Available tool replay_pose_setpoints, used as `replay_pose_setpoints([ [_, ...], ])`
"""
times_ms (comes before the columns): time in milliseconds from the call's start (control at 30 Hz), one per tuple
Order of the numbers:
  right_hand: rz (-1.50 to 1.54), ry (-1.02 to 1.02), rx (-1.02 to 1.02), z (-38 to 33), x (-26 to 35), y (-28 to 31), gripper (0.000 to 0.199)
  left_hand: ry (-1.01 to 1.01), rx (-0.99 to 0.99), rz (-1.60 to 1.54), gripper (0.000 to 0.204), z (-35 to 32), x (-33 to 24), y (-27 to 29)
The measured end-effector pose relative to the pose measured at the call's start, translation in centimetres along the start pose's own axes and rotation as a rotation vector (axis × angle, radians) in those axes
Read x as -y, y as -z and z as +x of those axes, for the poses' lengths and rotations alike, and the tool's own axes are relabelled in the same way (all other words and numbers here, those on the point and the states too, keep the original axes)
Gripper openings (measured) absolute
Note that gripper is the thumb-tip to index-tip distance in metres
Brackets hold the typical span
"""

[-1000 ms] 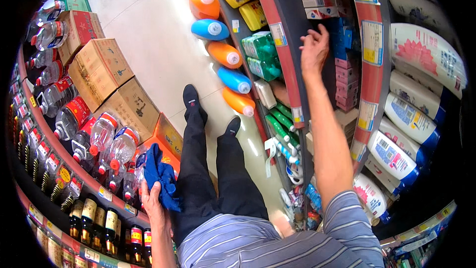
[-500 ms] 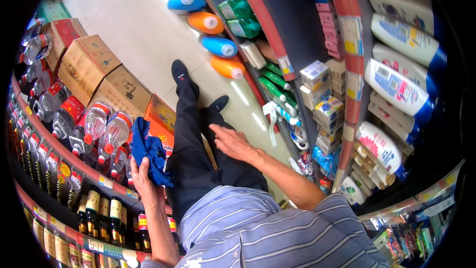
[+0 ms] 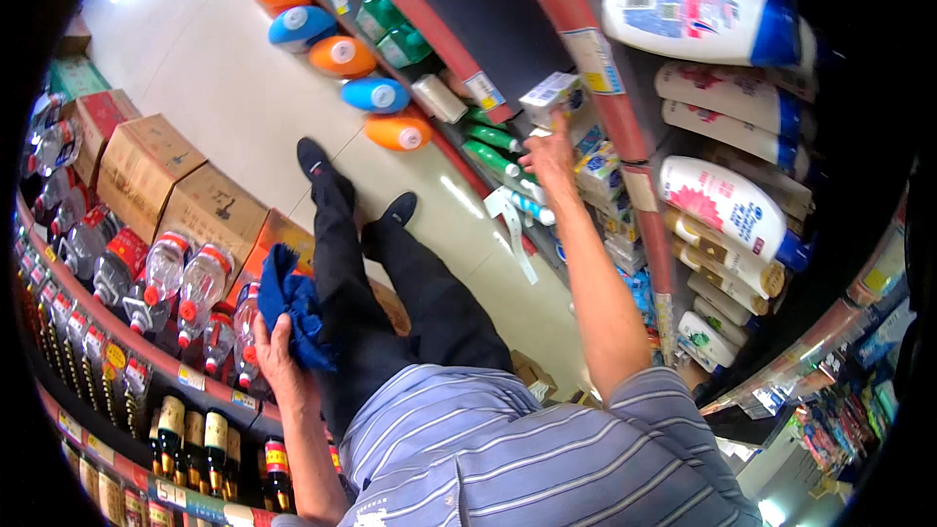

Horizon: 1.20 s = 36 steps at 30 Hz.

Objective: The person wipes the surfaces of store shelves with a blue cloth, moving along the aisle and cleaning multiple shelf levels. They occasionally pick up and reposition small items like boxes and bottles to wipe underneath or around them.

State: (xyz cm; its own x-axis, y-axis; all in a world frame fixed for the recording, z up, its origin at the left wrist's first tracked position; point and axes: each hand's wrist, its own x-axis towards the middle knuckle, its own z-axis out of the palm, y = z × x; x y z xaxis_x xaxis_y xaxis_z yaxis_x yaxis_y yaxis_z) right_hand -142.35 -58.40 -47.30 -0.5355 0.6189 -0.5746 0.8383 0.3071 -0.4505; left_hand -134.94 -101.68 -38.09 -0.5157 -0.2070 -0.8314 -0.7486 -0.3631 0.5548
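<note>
My left hand (image 3: 277, 356) is closed around a crumpled dark blue cloth (image 3: 293, 307), holding it beside my left thigh and next to a row of clear plastic bottles (image 3: 205, 283) with red caps. On the right, my right hand (image 3: 552, 164) reaches into a shelf of small stacked boxes. Its fingers are apart and touch the stack just below a white box (image 3: 550, 96), partly covering the boxes there. Several yellow and white boxes (image 3: 597, 171) stand beside the wrist. Green tubes (image 3: 491, 156) lie to the left of the fingers.
Brown cartons (image 3: 151, 171) line the left shelf, with dark bottles (image 3: 195, 439) below. Orange and blue bottles (image 3: 376, 96) stand on the right shelf's low edge. White bottles with blue caps (image 3: 722, 200) fill the upper shelf. A paper strip (image 3: 514, 234) hangs over the aisle floor (image 3: 234, 78).
My right hand has moved from above my thigh, forward and right, to the stacked boxes. The left hand still holds the blue cloth. The view has turned somewhat to the right.
</note>
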Motion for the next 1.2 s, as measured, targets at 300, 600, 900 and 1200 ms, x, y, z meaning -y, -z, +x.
replay_pose_setpoints([
  [300,-0.049,0.011,0.026,1.6,-2.8,-1.1,0.076,-0.046,-0.036,0.018,0.045,-0.2,1.5,1.2],
  [600,0.075,0.053,-0.017,0.2,-2.9,-3.1,0.089,0.052,-0.117,-0.059,0.045,2.0,4.2,1.7],
  [900,0.071,0.106,-0.080,0.1,-3.7,-4.4,0.086,0.122,-0.134,-0.177,0.055,3.5,6.5,4.7],
  [1200,0.048,0.071,-0.166,1.6,-2.9,-2.0,0.063,0.091,-0.193,-0.154,0.045,4.2,5.4,4.4],
])
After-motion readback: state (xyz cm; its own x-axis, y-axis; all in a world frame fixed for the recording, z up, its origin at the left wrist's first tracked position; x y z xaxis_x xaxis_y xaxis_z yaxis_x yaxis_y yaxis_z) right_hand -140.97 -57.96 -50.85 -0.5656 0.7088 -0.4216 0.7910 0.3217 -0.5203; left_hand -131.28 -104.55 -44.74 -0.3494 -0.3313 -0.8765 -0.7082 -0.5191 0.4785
